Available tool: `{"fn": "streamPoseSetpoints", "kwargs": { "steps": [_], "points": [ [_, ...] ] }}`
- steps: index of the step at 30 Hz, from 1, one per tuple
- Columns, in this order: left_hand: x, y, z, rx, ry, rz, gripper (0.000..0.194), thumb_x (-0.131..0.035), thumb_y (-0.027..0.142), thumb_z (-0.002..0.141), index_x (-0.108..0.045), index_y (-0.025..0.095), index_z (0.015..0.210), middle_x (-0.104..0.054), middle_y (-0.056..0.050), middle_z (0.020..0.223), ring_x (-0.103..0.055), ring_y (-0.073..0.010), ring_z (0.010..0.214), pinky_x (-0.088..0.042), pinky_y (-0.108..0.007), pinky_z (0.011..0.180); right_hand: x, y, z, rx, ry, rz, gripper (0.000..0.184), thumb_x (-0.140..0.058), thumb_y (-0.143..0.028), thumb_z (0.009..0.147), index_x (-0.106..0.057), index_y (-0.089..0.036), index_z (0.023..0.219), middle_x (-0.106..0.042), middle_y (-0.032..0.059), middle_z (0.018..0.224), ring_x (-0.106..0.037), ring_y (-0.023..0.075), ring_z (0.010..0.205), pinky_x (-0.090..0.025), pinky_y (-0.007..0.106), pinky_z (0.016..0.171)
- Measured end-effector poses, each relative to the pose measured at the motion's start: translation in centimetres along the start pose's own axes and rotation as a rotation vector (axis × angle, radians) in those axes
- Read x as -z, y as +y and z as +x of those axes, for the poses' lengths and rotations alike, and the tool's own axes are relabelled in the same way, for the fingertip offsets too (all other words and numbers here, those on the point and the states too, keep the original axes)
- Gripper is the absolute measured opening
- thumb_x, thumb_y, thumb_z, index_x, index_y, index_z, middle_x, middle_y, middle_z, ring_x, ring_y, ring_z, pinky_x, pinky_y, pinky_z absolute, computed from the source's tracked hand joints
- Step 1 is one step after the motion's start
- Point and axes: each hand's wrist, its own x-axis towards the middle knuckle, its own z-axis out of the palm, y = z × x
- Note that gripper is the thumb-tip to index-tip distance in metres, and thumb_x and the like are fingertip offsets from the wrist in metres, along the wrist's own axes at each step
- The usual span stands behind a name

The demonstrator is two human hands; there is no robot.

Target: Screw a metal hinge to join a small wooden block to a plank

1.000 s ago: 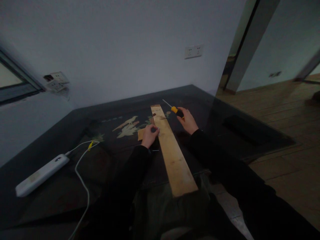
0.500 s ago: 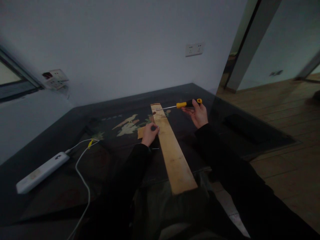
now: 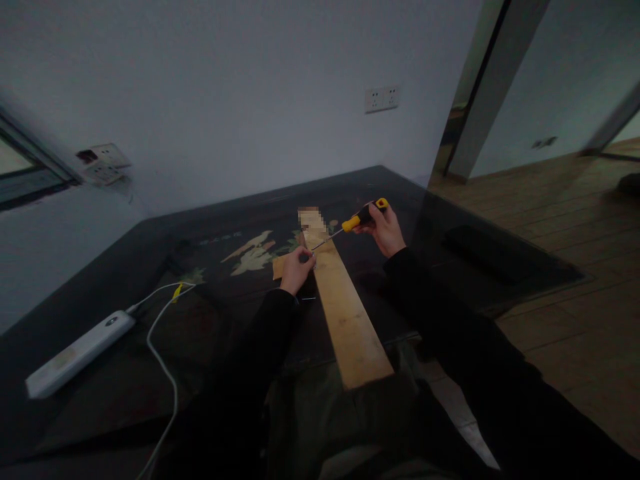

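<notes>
A long pale wooden board (image 3: 345,307) lies lengthwise on the dark table (image 3: 225,220), its near end hanging over the table edge. My left hand (image 3: 296,269) rests at the board's left edge, fingers pinched on something small that I cannot make out. My right hand (image 3: 384,229) grips a screwdriver (image 3: 357,220) by its yellow and black handle. The thin shaft slants down and left, and its tip sits right at my left fingertips over the board.
A white power strip (image 3: 75,353) with a white cable (image 3: 165,360) lies at the table's left. The tabletop has a painted bird pattern (image 3: 253,252). Wall sockets (image 3: 381,98) are on the back wall. Wooden floor (image 3: 565,220) and a doorway are to the right.
My right hand lifted the screwdriver from beside the board, swung it level, then tilted its tip down to my left fingertips. My left hand stayed at the board's edge.
</notes>
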Motion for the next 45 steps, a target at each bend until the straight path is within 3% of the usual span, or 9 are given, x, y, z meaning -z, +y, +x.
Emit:
{"fn": "streamPoseSetpoints", "kwargs": {
  "steps": [11,17,25,30,34,39,45],
  "points": [
    [-0.3,-0.3,0.2,0.029,-0.009,-0.079,0.009,-0.062,0.024,0.075,-0.055,0.018,0.074,-0.064,-0.001,0.078,-0.061,-0.0176,0.08,-0.045,-0.028,0.073,0.0,-0.2,0.0,0.006,-0.026,-0.005,0.048,-0.066,-0.059,0.069,-0.045,-0.024,0.093,-0.064,-0.0034,0.07,-0.063,0.0113,0.052,-0.052,0.024,0.048],
    [-0.2,-0.4,0.2,0.016,-0.017,-0.072,0.008,-0.061,0.023,0.076,-0.055,0.018,0.074,-0.065,-0.002,0.08,-0.061,-0.0173,0.081,-0.045,-0.027,0.074,-0.1,-0.9,-0.2,0.04,-0.089,-0.005,0.048,-0.068,-0.059,0.069,-0.046,-0.024,0.094,-0.065,-0.0021,0.074,-0.064,0.0131,0.054,-0.053,0.027,0.05],
    [-0.2,0.0,0.1,0.0,-0.006,-0.081,0.008,-0.061,0.021,0.076,-0.056,0.017,0.072,-0.063,-0.001,0.074,-0.06,-0.0174,0.078,-0.045,-0.028,0.077,-1.9,-4.0,2.6,0.128,-0.512,-0.173,0.043,-0.063,-0.053,0.079,-0.044,-0.021,0.099,-0.063,0.0028,0.085,-0.061,0.0113,0.059,-0.054,0.029,0.055],
    [0.1,0.4,-0.1,0.02,0.003,-0.072,0.007,-0.062,0.02,0.076,-0.056,0.017,0.072,-0.065,-0.003,0.079,-0.062,-0.0198,0.084,-0.044,-0.03,0.079,-4.9,-6.1,4.8,0.133,-0.752,-0.345,0.038,-0.062,-0.046,0.083,-0.043,-0.019,0.1,-0.06,0.0034,0.086,-0.061,0.0116,0.061,-0.056,0.028,0.054],
    [0.2,0.6,0.0,0.029,-0.012,-0.062,0.007,-0.061,0.019,0.076,-0.055,0.017,0.072,-0.066,-0.006,0.084,-0.062,-0.0218,0.09,-0.044,-0.032,0.081,-7.6,-7.3,5.0,0.158,-0.861,-0.449,0.026,-0.061,-0.034,0.085,-0.045,-0.018,0.097,-0.057,0.0014,0.081,-0.059,0.0103,0.058,-0.055,0.027,0.051],
    [0.2,0.4,0.0,0.021,-0.014,-0.096,0.007,-0.061,0.019,0.076,-0.055,0.017,0.073,-0.068,-0.006,0.085,-0.063,-0.0213,0.092,-0.044,-0.031,0.083,-9.5,-8.0,4.2,0.211,-0.859,-0.511,0.025,-0.062,-0.033,0.084,-0.045,-0.019,0.095,-0.056,-0.0006,0.079,-0.055,0.0082,0.054,-0.05,0.022,0.045],
    [0.1,0.3,0.0,0.046,-0.015,-0.09,0.008,-0.061,0.021,0.076,-0.055,0.018,0.073,-0.068,-0.005,0.085,-0.063,-0.021,0.089,-0.045,-0.031,0.08,-10.6,-7.5,4.8,0.369,-0.663,-0.692,0.031,-0.068,-0.039,0.079,-0.045,-0.019,0.082,-0.051,-0.0016,0.071,-0.049,0.0092,0.06,-0.044,0.02,0.045]
  ]
}}
